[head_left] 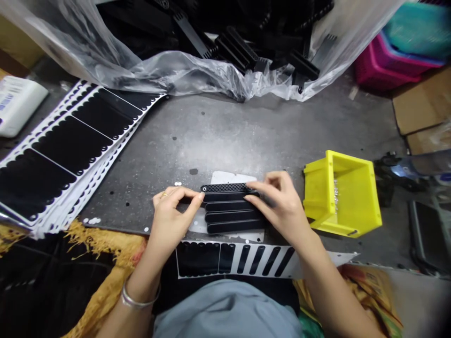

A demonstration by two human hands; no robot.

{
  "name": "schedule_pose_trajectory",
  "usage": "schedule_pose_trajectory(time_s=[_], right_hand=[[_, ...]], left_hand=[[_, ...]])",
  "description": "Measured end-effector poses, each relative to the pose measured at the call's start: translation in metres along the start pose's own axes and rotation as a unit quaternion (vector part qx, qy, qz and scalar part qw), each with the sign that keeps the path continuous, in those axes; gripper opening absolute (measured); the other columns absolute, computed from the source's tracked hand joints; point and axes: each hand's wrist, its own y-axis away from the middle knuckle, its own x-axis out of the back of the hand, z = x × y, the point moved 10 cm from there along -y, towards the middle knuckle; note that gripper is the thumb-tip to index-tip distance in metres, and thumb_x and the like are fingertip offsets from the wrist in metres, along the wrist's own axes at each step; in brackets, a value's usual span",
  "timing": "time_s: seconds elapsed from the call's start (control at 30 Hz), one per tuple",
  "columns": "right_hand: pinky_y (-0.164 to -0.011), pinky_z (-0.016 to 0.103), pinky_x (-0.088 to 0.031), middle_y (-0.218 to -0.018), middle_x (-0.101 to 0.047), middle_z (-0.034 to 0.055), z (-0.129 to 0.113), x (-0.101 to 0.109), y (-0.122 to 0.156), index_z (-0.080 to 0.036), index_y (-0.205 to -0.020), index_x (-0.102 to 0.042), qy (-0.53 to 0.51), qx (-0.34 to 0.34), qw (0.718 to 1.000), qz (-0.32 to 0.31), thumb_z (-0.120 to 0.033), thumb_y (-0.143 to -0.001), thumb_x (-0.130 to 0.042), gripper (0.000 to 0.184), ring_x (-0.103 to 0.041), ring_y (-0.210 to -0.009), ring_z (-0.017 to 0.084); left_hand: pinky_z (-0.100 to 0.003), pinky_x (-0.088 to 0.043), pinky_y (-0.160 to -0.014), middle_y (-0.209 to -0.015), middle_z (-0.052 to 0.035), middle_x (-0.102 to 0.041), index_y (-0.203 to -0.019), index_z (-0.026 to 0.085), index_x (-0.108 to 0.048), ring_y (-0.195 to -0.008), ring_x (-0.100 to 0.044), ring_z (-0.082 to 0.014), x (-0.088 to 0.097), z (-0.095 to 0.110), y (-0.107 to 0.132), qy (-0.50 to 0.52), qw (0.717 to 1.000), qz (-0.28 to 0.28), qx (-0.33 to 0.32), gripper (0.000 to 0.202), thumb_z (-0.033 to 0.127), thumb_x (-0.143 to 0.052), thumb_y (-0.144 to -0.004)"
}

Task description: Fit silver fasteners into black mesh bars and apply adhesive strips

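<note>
Several narrow black plastic strips lie side by side in front of me on a white sheet [229,177]. The farthest black plastic strip [225,188] has a lattice-patterned face and a small round fitting at its left end. Nearer to me, the smooth black strips [230,217] show plain, rounded tops. My left hand [178,206] pinches thumb and forefinger at the left end of the upper strips. At their right end, the thumb and forefinger of my right hand [280,199] close on the lattice strip, partly covering it. Exactly which edge each fingertip presses is hard to see.
A yellow bin [317,192] with small shiny pieces stands right of my hand. Sheets of black stickers [88,124] are stacked at left; a partly used sticker sheet [211,258] lies by my lap. Behind, a clear plastic bag [197,72] holds black parts. Pink baskets [377,65] stand far right.
</note>
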Motion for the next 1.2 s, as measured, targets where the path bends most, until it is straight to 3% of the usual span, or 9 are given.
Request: schedule_pose_trajectory(time_s=[0.13, 0.27, 0.37, 0.47, 0.73, 0.83, 0.97, 1.07, 1.2], right_hand=[[-0.083, 0.033, -0.058, -0.099, -0.064, 0.0048, -0.02, 0.032, 0.041, -0.022, -0.109, -0.067, 0.005, -0.025, 0.999, 0.041, -0.016, -0.095, -0.07, 0.015, -0.066, -0.092, 0.018], [-0.079, 0.033, -0.059, -0.109, -0.072, 0.0071, -0.046, -0.007, 0.09, -0.021, -0.113, -0.066, 0.002, -0.005, 0.995, -0.104, -0.019, -0.101, -0.061, 0.013, -0.071, -0.09, 0.019], [-0.076, 0.034, -0.059, -0.112, -0.074, 0.008, -0.053, -0.031, 0.107, -0.02, -0.118, -0.066, 0.019, 0.02, 0.993, -0.111, -0.016, -0.104, -0.053, 0.019, -0.072, -0.089, 0.02], [-0.076, 0.032, -0.06, -0.105, -0.074, 0.0063, -0.053, -0.032, 0.113, -0.021, -0.115, -0.068, -0.045, 0.022, 0.995, -0.089, -0.012, -0.103, -0.053, 0.021, -0.072, -0.089, 0.018], [-0.088, 0.034, -0.061, -0.128, -0.065, 0.0149, -0.073, -0.027, 0.119, -0.02, -0.139, -0.061, -0.125, 0.036, 0.991, -0.022, -0.013, -0.1, -0.059, 0.04, -0.068, -0.105, 0.021], [-0.09, 0.034, -0.06, -0.122, -0.064, 0.0121, -0.078, -0.025, 0.125, -0.023, -0.127, -0.067, -0.195, 0.043, 0.979, -0.03, -0.012, -0.098, -0.064, 0.031, -0.067, -0.107, 0.02], [-0.101, 0.044, -0.057, -0.125, -0.062, 0.0095, -0.062, -0.022, 0.146, -0.026, -0.099, -0.066, -0.368, -0.048, 0.918, -0.14, -0.043, -0.088, -0.08, 0.025, -0.067, -0.118, 0.027], [-0.08, 0.039, -0.063, -0.121, -0.058, 0.0052, -0.031, -0.001, 0.143, -0.03, -0.104, -0.056, -0.499, -0.16, 0.847, -0.091, -0.051, -0.087, -0.078, 0.036, -0.073, -0.086, 0.019], [-0.066, 0.026, -0.056, -0.11, -0.055, 0.003, -0.013, 0.029, 0.083, -0.031, -0.114, -0.064, -0.281, -0.137, 0.95, 0.012, -0.021, -0.096, -0.069, 0.021, -0.067, -0.079, 0.012]], left_hand=[[-0.036, -0.04, -0.092, -0.092, 0.0037, -0.073, -0.092, 0.026, -0.067, -0.089, -0.065, -0.0185, 0.018, 0.011, 0.038, -0.021, 0.999, 0.021, -0.031, 0.01, 0.03, -0.061, -0.1], [-0.034, -0.042, -0.09, -0.092, 0.0021, -0.071, -0.091, 0.025, -0.063, -0.093, -0.064, -0.0191, 0.012, 0.034, 0.089, -0.013, 0.993, -0.017, -0.118, 0.007, 0.022, -0.066, -0.097], [-0.037, -0.037, -0.099, -0.11, -0.0014, -0.073, -0.108, 0.025, -0.064, -0.109, -0.063, -0.0218, -0.007, 0.044, 0.111, -0.044, 0.984, -0.065, -0.158, 0.012, 0.023, -0.068, -0.096], [-0.04, -0.031, -0.103, -0.115, -0.0011, -0.074, -0.119, 0.027, -0.063, -0.112, -0.063, -0.0226, -0.022, 0.048, 0.117, -0.079, 0.979, -0.098, -0.163, 0.019, 0.024, -0.063, -0.1], [-0.039, -0.029, -0.096, -0.093, 0.0042, -0.069, -0.096, 0.026, -0.062, -0.094, -0.059, -0.0184, -0.039, 0.065, 0.113, 0.016, 0.974, -0.185, -0.126, 0.019, 0.025, -0.048, -0.107], [-0.037, -0.031, -0.092, -0.088, 0.0033, -0.066, -0.095, 0.025, -0.061, -0.09, -0.057, -0.0185, -0.037, 0.058, 0.109, 0.02, 0.979, -0.165, -0.12, 0.019, 0.025, -0.046, -0.107], [-0.038, -0.03, -0.09, -0.085, 0.0022, -0.066, -0.097, 0.024, -0.062, -0.083, -0.056, -0.0187, -0.023, 0.043, 0.108, -0.05, 0.983, -0.081, -0.155, 0.016, 0.02, -0.049, -0.105], [-0.038, -0.031, -0.09, -0.088, 0.0019, -0.069, -0.103, 0.025, -0.064, -0.083, -0.059, -0.0185, -0.021, 0.04, 0.112, -0.086, 0.977, -0.059, -0.186, 0.01, 0.019, -0.055, -0.102], [-0.042, -0.033, -0.098, -0.103, -0.0034, -0.073, -0.113, 0.025, -0.064, -0.101, -0.064, -0.0229, 0.001, 0.047, 0.096, -0.096, 0.976, 0.019, -0.195, 0.016, 0.023, -0.065, -0.096]])
